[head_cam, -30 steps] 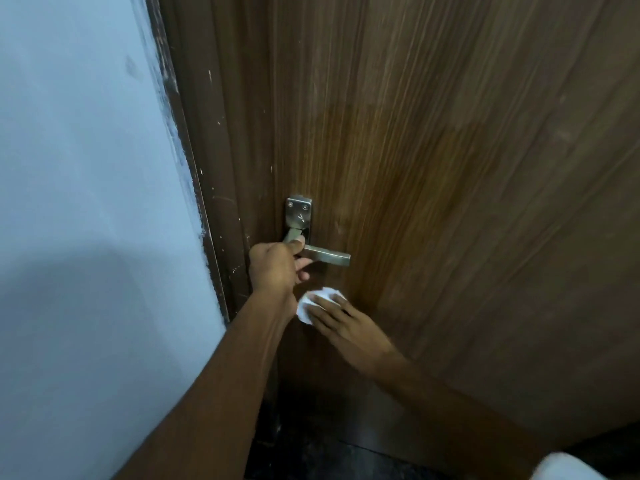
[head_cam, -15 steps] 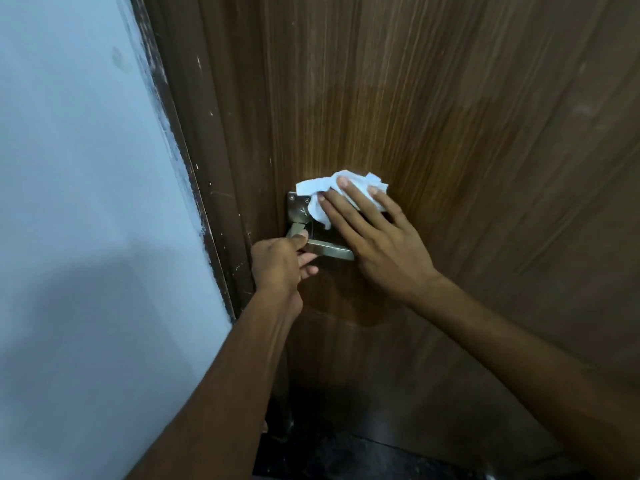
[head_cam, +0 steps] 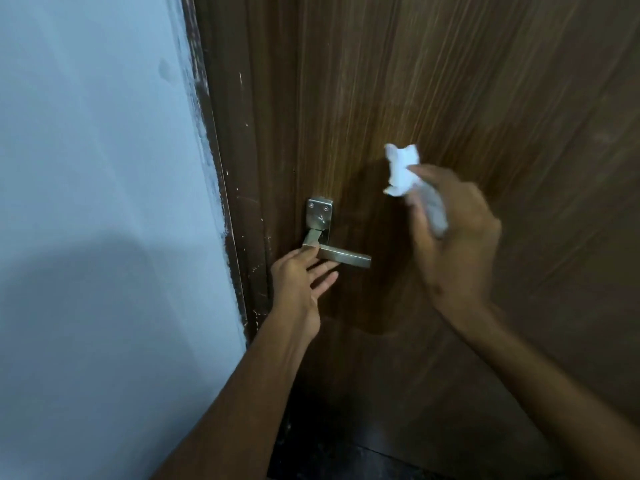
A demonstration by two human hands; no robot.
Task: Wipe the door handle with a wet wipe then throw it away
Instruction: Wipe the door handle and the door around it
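A metal lever door handle (head_cam: 346,259) with a square back plate sits on the brown wooden door (head_cam: 450,81). My left hand (head_cam: 301,278) rests at the handle's inner end, thumb on top of the lever and fingers loosely spread beneath it. To the right of the handle, off the door, my right hand (head_cam: 457,237) is blurred and holds a crumpled white wet wipe (head_cam: 403,171), which sticks out above the fingers.
A pale blue wall (head_cam: 97,202) fills the left side, meeting the dark door frame (head_cam: 221,161) with chipped paint. Dark floor (head_cam: 346,459) shows at the bottom below the door.
My right hand rose with the wipe to press on the handle plate, then pulled away to the right, bunching the wipe. My left hand loosened its fingers on the lever.
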